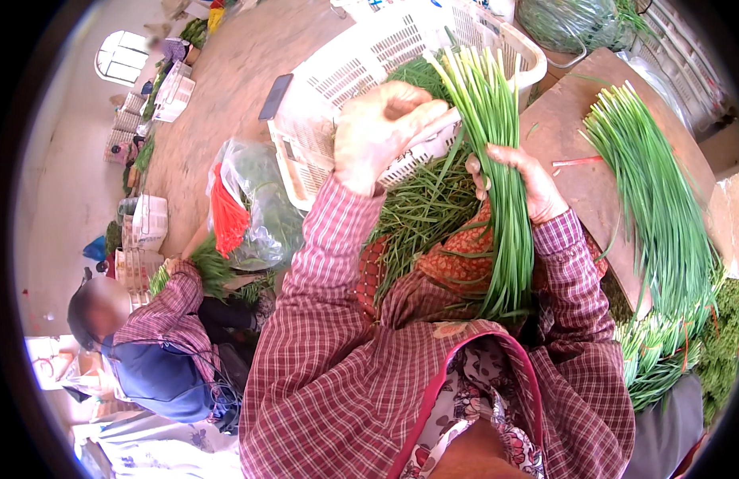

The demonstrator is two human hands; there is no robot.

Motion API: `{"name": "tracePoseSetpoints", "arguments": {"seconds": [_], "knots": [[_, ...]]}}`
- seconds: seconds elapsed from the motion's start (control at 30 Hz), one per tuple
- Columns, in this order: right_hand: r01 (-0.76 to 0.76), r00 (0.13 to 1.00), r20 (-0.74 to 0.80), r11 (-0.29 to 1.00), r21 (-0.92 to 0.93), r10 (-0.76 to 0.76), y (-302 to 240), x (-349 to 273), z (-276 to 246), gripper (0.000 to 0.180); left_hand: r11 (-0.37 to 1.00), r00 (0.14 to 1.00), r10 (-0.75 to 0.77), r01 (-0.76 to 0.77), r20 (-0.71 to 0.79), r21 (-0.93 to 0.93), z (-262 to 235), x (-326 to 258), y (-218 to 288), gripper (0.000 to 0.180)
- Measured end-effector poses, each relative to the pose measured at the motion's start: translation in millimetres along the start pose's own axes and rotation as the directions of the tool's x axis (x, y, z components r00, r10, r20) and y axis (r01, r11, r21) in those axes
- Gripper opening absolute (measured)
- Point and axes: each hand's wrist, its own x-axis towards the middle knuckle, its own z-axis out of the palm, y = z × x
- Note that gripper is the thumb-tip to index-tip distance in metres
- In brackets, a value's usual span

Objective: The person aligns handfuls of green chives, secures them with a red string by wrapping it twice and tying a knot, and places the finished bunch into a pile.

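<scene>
A bunch of green chives [507,239] stands nearly upright before me, pale stem ends at the top and leaf tips hanging toward my lap. My right hand [531,182] is wrapped round its middle. Just left of the stems, my left hand [381,132] has its thumb and fingers pressed together; whether something thin is between them is hidden. Loose trimmed leaves [421,203] lie heaped below it, on the orange patterned cloth [465,254] over my lap. A larger sheaf of chives [653,199] rests on the brown board [573,120] at right.
A white plastic basket [309,84] holding greens stands ahead, with a phone [275,97] on its left rim. Red ties [229,214] hang by a clear plastic bag [265,223]. Tied bundles [665,351] lie at lower right. A co-worker [166,343] sits at left, handling greens.
</scene>
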Motion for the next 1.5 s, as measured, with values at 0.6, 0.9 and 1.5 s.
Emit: {"name": "tracePoseSetpoints", "arguments": {"seconds": [0.6, 0.9, 1.5], "knots": [[-0.039, 0.998, 0.051, 0.994, -0.101, 0.045, 7, -36, -14, 0.058, 0.909, 0.988, 0.061, 0.003, 0.14, -0.418, -4, 17, -49, 0.026], [-0.018, 0.996, 0.082, 0.999, -0.043, 0.021, 9, -46, -11, 0.053, 0.841, 0.95, 0.032, 0.142, 0.31, -0.522, 19, 19, -47, 0.024], [-0.04, 0.985, 0.163, 0.988, -0.151, 0.065, 29, -23, -8, 0.051, 0.731, 0.876, 0.158, 0.207, 0.456, -0.65, 44, 9, -27, 0.111]]}}
